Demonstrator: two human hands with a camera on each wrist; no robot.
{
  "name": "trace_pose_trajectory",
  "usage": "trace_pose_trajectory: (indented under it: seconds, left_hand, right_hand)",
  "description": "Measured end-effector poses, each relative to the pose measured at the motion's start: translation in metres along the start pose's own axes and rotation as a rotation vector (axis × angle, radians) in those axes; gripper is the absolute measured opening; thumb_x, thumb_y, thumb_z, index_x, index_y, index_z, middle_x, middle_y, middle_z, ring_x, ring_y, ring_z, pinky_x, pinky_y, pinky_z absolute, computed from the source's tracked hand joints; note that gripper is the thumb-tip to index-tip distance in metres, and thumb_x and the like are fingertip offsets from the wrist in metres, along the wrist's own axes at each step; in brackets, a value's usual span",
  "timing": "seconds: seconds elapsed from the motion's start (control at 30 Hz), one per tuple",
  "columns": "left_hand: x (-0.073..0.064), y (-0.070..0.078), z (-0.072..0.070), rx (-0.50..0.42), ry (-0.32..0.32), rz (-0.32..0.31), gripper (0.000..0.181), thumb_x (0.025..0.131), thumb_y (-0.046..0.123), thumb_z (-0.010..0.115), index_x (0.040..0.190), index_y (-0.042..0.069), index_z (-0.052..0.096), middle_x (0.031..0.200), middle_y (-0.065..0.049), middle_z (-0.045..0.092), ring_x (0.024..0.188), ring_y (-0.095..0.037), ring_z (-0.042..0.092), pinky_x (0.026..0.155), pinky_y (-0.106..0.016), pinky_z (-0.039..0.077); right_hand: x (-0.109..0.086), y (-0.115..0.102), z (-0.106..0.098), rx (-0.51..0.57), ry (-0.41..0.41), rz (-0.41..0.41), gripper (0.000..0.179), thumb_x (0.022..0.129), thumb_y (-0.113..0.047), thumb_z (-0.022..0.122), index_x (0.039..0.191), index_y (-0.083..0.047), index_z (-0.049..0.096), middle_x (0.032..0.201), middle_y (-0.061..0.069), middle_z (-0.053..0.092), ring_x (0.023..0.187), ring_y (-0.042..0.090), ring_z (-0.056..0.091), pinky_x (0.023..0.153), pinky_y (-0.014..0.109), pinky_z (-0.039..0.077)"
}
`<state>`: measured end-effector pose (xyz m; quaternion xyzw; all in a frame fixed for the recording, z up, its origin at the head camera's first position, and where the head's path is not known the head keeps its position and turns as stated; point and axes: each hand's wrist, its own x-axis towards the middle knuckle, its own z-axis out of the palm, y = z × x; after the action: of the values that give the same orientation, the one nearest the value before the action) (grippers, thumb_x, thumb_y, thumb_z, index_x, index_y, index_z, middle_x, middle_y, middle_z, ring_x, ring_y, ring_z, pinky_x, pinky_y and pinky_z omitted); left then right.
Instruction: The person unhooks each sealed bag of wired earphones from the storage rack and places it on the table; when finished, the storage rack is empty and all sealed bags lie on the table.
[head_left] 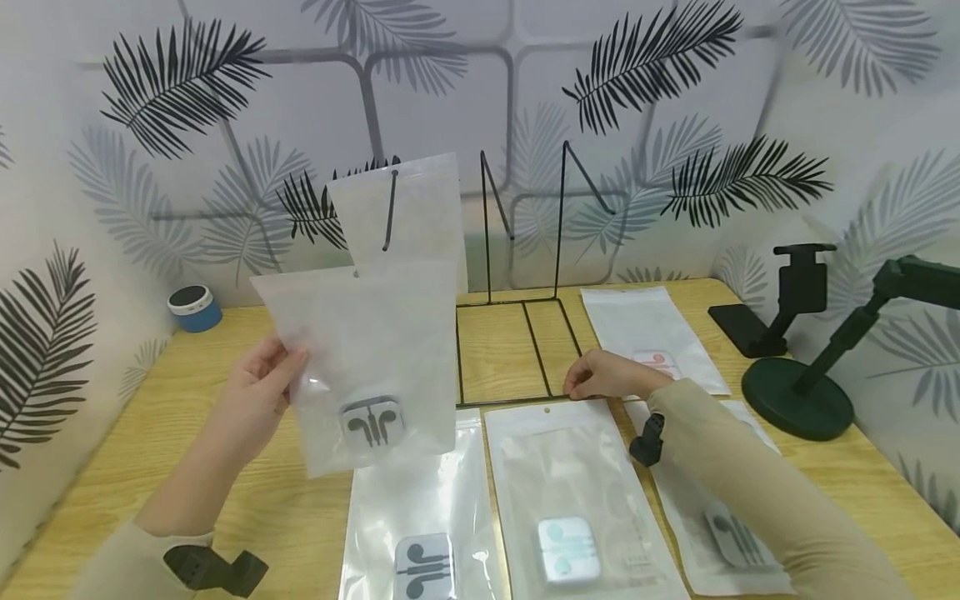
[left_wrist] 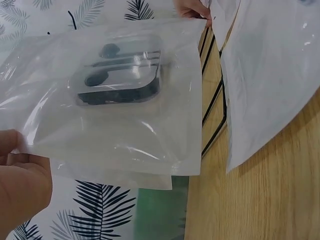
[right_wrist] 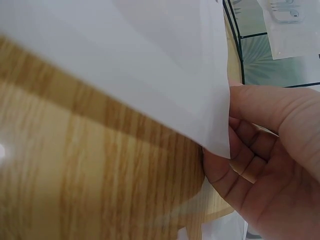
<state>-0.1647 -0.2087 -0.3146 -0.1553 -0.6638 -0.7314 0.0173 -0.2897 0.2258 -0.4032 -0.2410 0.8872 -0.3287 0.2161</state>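
My left hand [head_left: 258,392] pinches the left edge of a frosted zip bag [head_left: 322,367], which holds earphones in a clear case [head_left: 372,421]. This bag is upright, just below and in front of the tip of a rack hook [head_left: 390,208]. Another white bag [head_left: 427,208] hangs behind it on that hook. My right hand [head_left: 611,375] pinches the top right corner of a flat-lying bag [head_left: 555,458] with pale teal earphones [head_left: 567,550]; in the right wrist view, thumb and fingers are at the corner of the white bag [right_wrist: 165,65].
Black wire rack [head_left: 525,333] stands mid-table with bare hooks on its right. Bags with dark earphones [head_left: 423,567] and grey earphones [head_left: 735,533] lie either side. Behind lies a bag with pink earphones [head_left: 656,361]. A phone stand [head_left: 798,387] and blue speaker [head_left: 197,310] flank the table.
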Motion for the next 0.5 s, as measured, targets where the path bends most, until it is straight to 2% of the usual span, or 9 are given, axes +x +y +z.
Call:
trace_pose_trajectory:
  seconds: [0.17, 0.5]
  left_hand:
    - [-0.011, -0.002, -0.015, -0.058, -0.075, 0.048, 0.025, 0.097, 0.006, 0.045, 0.117, 0.015, 0.057, 0.11, 0.0, 0.057, 0.096, -0.01, 0.056, 0.077, -0.022, 0.051]
    - [-0.036, -0.001, -0.058, -0.21, -0.168, 0.119, 0.039, 0.098, -0.008, 0.029, 0.12, 0.007, 0.058, 0.111, -0.003, 0.06, 0.097, -0.013, 0.059, 0.078, -0.024, 0.051]
  right_hand:
    - [0.001, 0.001, 0.0, 0.005, 0.0, -0.006, 0.008, 0.085, -0.001, 0.063, 0.087, -0.004, 0.07, 0.078, 0.0, 0.063, 0.064, 0.012, 0.049, 0.057, 0.025, 0.043]
    - [-0.001, 0.002, 0.0, 0.004, -0.005, -0.016, 0.007, 0.085, -0.002, 0.064, 0.088, -0.005, 0.07, 0.079, 0.0, 0.064, 0.065, 0.013, 0.05, 0.058, 0.027, 0.044]
